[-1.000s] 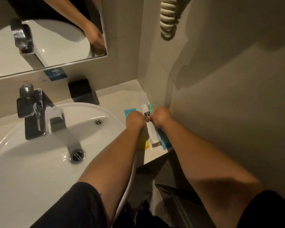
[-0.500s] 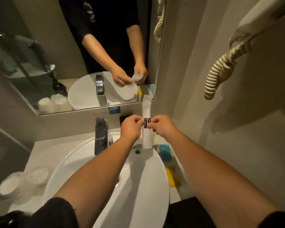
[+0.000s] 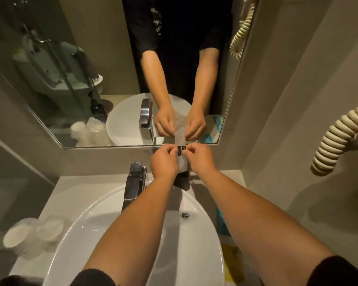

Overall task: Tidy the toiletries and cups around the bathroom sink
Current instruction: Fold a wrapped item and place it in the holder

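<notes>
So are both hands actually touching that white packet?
Touching. The head view shows the left hand and right hand each pinching the white packet at its dark band.

Beige walls [image 3: 298,100], wall mirror [image 3: 81,79]

Single view, head-worn, wide-angle. Looks forward and down from above the sink [image 3: 132,234], facing the mirror [image 3: 91,79] on the back wall. Forearms run in from the bottom edge; hands sit near frame centre, close to the lens. Edges bow with lens distortion. Mirror returns the same sink and tap [image 3: 134,180] from the opposite side.
</notes>
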Motion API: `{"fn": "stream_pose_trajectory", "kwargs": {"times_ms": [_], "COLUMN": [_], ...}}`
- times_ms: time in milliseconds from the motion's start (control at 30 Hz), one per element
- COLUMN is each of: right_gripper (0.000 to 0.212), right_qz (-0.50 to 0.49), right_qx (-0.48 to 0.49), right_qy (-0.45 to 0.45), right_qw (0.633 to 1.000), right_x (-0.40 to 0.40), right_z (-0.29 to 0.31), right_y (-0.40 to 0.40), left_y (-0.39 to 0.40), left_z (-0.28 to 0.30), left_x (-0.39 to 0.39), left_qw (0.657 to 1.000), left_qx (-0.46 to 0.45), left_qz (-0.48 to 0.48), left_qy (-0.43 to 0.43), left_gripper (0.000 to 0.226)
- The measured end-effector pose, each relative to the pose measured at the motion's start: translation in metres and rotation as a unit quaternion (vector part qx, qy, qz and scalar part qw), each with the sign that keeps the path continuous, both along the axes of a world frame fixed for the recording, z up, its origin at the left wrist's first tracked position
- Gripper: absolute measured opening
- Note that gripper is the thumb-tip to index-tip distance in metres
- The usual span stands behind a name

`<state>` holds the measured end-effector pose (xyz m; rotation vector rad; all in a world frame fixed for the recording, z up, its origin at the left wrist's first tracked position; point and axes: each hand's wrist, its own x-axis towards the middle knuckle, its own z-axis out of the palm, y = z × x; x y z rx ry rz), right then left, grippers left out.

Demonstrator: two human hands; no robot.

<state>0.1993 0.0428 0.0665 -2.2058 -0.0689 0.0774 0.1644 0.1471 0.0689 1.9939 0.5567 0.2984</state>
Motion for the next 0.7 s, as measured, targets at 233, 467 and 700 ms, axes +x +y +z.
{"fn": "stream_pose_trajectory", "kwargs": {"times_ms": [233,467,700], "right_gripper": [0.011,0.023,0.024], "right_qz": [0.020,0.045,0.018], "right_qx": [-0.023,-0.090,-0.177], "right_qy": [0.043,0.064,0.063], "right_qw": [0.999,0.993,0.982], "right_x": [0.010,0.023,0.028], "right_z": [-0.048,-0.075,-0.089], "right_y": [0.008,0.016,0.024], "left_y": [0.007,0.012,0.011], "left_z": [-0.045,-0.074,-0.081], "left_x": [0.016,0.027,0.034], "left_qw": [0.997,0.986,0.981], "left_qx": [0.048,0.082,0.105], "left_qz": [0.018,0.008,0.009], "left_qy": [0.062,0.142,0.161], "left_gripper": [0.019,0.023,0.025]}}
